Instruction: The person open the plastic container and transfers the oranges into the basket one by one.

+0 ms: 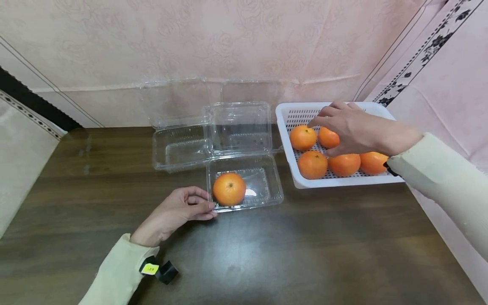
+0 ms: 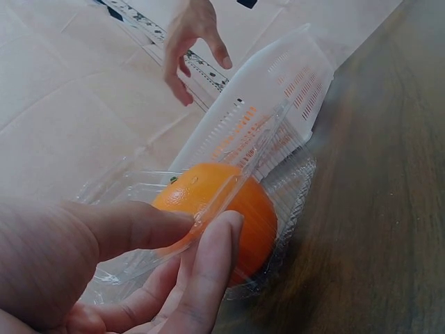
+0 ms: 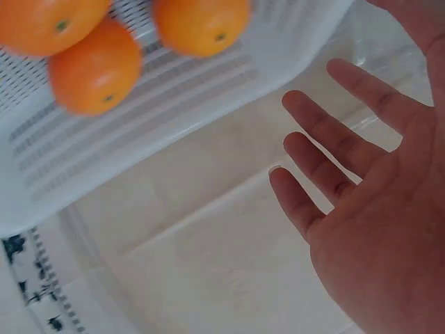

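Observation:
My left hand (image 1: pixel 207 207) pinches the near left rim of a clear plastic clamshell box (image 1: pixel 264 183) lying open on the dark wooden table. Its thumb and fingers (image 2: pixel 208 243) clamp that rim. One orange (image 1: pixel 228 189) (image 2: pixel 240 202) sits inside the box, whose lid (image 1: pixel 238 127) stands up behind it. My right hand (image 1: pixel 331 127) hovers over the white perforated basket (image 1: pixel 284 127) holding several oranges (image 1: pixel 311 164), just above one of them (image 1: pixel 327 139). Its straight, spread fingers (image 3: pixel 327 136) hold nothing. The left wrist view shows the right hand (image 2: pixel 195 42) above the basket (image 2: pixel 278 90).
A second open clear clamshell box (image 1: pixel 179 146) lies empty at the back, left of the first. Pink patterned cloth (image 1: pixel 228 42) hangs behind the table and along its right side. The table (image 1: pixel 267 254) ends close to the basket's right side.

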`<state>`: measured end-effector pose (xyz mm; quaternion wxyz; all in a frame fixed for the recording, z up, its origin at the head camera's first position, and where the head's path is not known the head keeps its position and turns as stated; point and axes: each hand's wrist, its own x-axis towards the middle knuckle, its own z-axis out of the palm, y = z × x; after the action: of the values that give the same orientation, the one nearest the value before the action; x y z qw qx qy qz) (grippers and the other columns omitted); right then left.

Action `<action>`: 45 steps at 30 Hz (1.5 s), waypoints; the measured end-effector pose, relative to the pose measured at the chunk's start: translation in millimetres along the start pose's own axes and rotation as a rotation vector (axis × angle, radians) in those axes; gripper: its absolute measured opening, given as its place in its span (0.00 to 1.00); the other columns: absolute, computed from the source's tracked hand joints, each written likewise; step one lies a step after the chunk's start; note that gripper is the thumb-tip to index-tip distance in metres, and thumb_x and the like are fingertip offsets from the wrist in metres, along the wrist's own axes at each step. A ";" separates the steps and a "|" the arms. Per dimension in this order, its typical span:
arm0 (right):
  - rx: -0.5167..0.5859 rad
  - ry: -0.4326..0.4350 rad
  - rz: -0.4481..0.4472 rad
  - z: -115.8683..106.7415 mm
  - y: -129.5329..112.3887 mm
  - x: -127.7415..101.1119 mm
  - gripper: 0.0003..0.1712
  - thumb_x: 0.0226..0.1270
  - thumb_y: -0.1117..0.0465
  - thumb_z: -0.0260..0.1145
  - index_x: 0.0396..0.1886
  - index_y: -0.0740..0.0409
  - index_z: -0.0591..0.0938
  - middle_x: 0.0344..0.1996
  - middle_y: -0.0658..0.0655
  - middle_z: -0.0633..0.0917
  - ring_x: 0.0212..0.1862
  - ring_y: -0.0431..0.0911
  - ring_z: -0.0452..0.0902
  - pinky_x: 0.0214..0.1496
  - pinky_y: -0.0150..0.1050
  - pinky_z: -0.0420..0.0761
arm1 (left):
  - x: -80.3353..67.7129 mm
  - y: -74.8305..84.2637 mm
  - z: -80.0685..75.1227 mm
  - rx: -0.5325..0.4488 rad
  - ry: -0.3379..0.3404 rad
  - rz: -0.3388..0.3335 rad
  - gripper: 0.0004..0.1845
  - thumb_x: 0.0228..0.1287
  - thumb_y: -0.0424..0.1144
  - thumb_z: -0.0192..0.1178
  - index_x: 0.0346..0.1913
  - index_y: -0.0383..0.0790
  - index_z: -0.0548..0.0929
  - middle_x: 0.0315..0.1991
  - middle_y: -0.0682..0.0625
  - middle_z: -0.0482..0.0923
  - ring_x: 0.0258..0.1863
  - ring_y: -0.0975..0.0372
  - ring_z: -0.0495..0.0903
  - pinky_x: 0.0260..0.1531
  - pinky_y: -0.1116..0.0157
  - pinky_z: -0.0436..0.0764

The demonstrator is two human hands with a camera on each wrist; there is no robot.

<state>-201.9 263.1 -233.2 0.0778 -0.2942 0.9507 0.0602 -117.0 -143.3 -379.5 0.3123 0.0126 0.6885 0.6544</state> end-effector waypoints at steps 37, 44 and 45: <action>0.024 0.032 -0.310 14.8 -110.4 59.3 0.45 0.53 0.46 0.82 0.71 0.44 0.74 0.66 0.54 0.76 0.69 0.52 0.66 0.71 0.49 0.74 | -0.8 -1.1 0.9 -0.004 0.002 0.026 0.19 0.70 0.31 0.64 0.57 0.24 0.72 0.43 0.42 0.88 0.41 0.57 0.90 0.49 0.62 0.90; 0.013 -0.022 -0.357 16.9 -130.7 65.1 0.46 0.57 0.47 0.80 0.74 0.42 0.71 0.70 0.53 0.73 0.73 0.52 0.62 0.79 0.52 0.67 | -0.3 -1.1 0.0 -0.016 -0.011 0.027 0.19 0.71 0.32 0.63 0.58 0.23 0.72 0.44 0.40 0.88 0.41 0.58 0.90 0.49 0.62 0.90; 0.009 -0.031 -0.364 17.9 -134.0 65.9 0.46 0.57 0.48 0.80 0.74 0.41 0.70 0.70 0.53 0.73 0.74 0.52 0.62 0.80 0.53 0.66 | -0.5 -1.4 -0.1 -0.019 -0.014 0.026 0.19 0.71 0.32 0.63 0.57 0.24 0.72 0.44 0.41 0.88 0.41 0.58 0.90 0.49 0.62 0.90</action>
<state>-177.3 119.9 -272.1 0.1031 -0.4601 0.8807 0.0453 -116.1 -143.8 -380.6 0.3087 0.0229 0.6800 0.6646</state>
